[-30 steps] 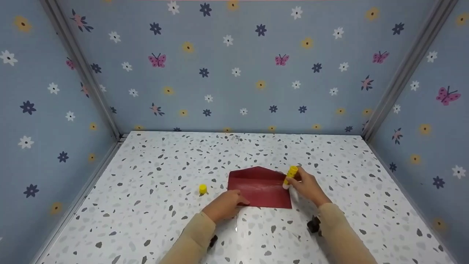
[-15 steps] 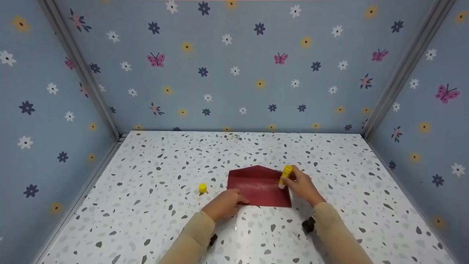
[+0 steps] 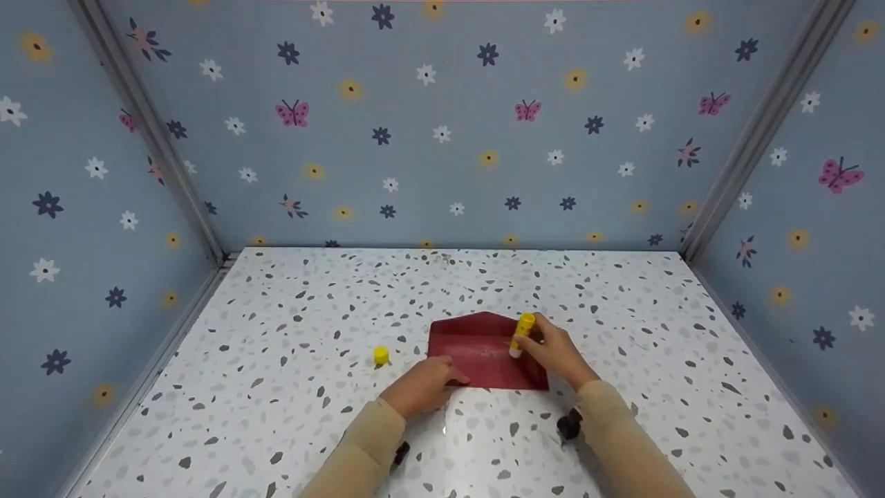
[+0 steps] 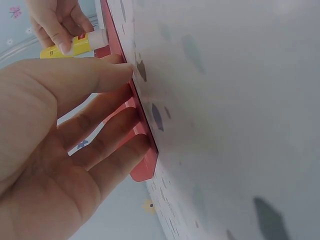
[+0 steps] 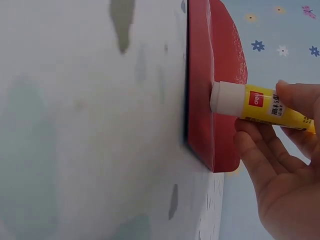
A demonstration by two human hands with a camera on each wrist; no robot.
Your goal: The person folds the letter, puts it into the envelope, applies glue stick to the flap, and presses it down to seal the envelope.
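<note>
A red envelope (image 3: 477, 363) lies on the speckled table, its pointed flap folded out toward the back. My right hand (image 3: 559, 351) grips a yellow glue stick (image 3: 524, 330) between thumb and fingers, with its white end down against the envelope near the flap's crease. In the right wrist view the glue stick (image 5: 270, 106) shows a red label, and its white end meets the red paper (image 5: 200, 100). My left hand (image 3: 422, 386) rests on the envelope's near left corner; the left wrist view shows its fingers (image 4: 117, 125) fairly straight along the edge.
A yellow cap (image 3: 381, 355) stands on the table to the left of the envelope. Blue flowered panels (image 3: 442, 138) enclose the table (image 3: 311, 290) at the back and both sides. Black wrist devices (image 3: 569, 424) sit under the sleeves.
My right hand has moved left with the glue stick, from the envelope's right edge inward along the crease. The left hand stays at its corner.
</note>
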